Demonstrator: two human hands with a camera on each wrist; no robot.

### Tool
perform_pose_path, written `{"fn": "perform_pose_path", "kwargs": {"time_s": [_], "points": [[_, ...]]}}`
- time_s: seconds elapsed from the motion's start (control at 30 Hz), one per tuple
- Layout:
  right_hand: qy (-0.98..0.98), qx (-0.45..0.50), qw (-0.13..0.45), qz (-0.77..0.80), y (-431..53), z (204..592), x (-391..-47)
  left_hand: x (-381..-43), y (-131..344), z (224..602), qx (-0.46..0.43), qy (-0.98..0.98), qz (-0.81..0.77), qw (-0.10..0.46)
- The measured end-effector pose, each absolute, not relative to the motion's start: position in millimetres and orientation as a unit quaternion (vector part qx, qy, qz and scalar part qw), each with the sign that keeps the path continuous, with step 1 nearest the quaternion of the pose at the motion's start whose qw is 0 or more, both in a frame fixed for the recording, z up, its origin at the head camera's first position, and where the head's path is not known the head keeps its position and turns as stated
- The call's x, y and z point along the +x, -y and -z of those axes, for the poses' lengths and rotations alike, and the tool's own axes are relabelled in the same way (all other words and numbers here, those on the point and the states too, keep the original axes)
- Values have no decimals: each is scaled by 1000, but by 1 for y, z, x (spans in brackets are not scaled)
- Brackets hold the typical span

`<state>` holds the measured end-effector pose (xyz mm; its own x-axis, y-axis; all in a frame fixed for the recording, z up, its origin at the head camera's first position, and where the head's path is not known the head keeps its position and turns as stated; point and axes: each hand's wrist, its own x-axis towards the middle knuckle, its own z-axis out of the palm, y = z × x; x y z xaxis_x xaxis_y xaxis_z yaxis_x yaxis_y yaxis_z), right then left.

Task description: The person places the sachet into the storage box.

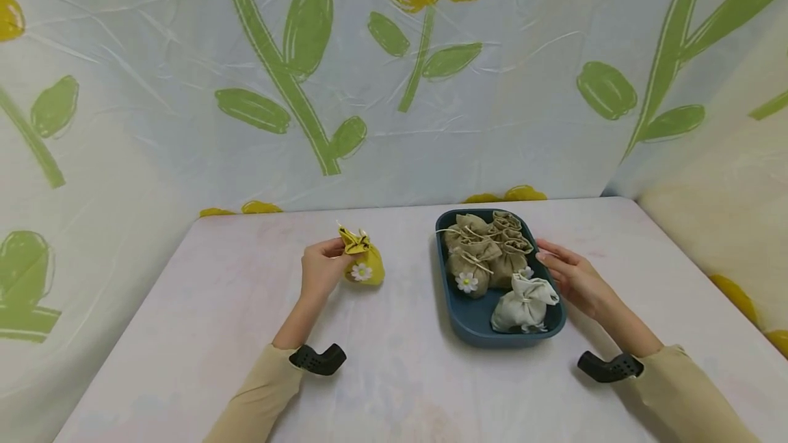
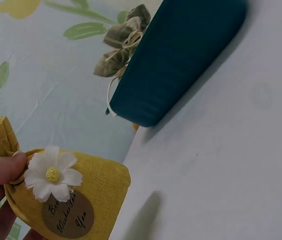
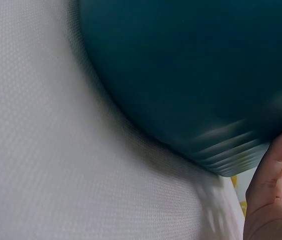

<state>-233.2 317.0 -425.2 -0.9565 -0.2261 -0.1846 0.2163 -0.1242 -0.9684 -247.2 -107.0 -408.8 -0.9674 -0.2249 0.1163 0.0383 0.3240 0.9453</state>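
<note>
My left hand (image 1: 321, 269) pinches a yellow cloth drawstring pouch (image 1: 371, 272) by its gathered neck, left of the blue bin (image 1: 468, 337). In the left wrist view the yellow pouch (image 2: 108, 185) shows a white fabric daisy (image 2: 52, 174) and a round brown label reading "Best Wishes For You", partly covered by petals. The bin holds several brown pouches (image 1: 470, 269) bunched at its far end and a white pouch (image 1: 523, 306) at its near right. My right hand (image 1: 579, 279) touches the bin's right side with fingers fairly straight; its thumb (image 3: 275, 155) lies against the outer wall.
A pale cloth covers the table (image 1: 394, 381). Behind it hangs a flower-printed backdrop (image 1: 505, 122), which continues along both sides. Each wrist wears a black camera mount, one at the left sleeve (image 1: 258, 388) and one at the right sleeve (image 1: 683, 388).
</note>
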Motion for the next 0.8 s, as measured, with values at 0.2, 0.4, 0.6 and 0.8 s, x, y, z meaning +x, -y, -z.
{"fn": "perform_pose_path", "kwargs": {"time_s": [0.2,0.4,0.6,0.8], "points": [[-650,-11,148,746,-318,424,-234,-239,96,405,28,799,590,114],[-636,-17,150,757,-318,424,-233,-231,85,395,-11,792,600,110],[-627,-20,153,764,-316,423,-232,-223,73,383,-59,780,615,102],[-629,-12,151,762,-316,422,-232,-219,57,369,-105,775,615,97]]}}
